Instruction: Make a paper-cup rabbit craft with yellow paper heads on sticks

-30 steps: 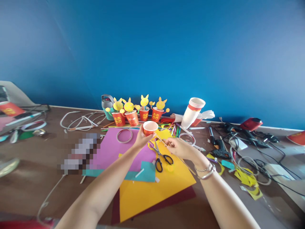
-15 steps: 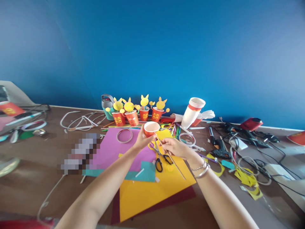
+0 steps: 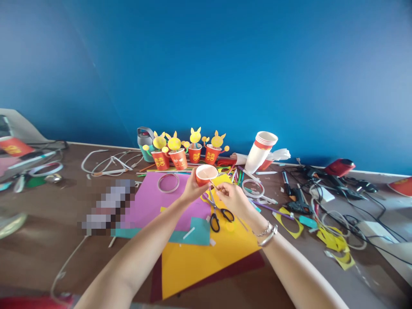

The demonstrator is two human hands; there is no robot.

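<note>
My left hand (image 3: 193, 189) is wrapped round a red paper cup (image 3: 206, 174), its white mouth tipped toward me. In my right hand (image 3: 230, 195) a thin wooden stick (image 3: 243, 223) is pinched, its tip against the cup's right side near the bottom; whether it pierces the wall I cannot tell. Scissors (image 3: 215, 207) with dark handles lie just beneath the hands on a yellow paper sheet (image 3: 189, 266). A purple sheet (image 3: 144, 201) spreads under my left forearm, with a teal strip (image 3: 201, 227) at its edge.
Several red cups (image 3: 195, 153) with yellow animal heads stand along the wall. A stack of white cups (image 3: 261, 150) leans at right. Tape rolls (image 3: 168, 183), a glue gun (image 3: 301, 201), yellow scraps (image 3: 289, 222) and cables (image 3: 347, 223) lie around. A bottle (image 3: 146, 143) stands behind.
The cup has shifted slightly right and turned a little. My right hand has turned, bringing the stick's near end closer to the wrist.
</note>
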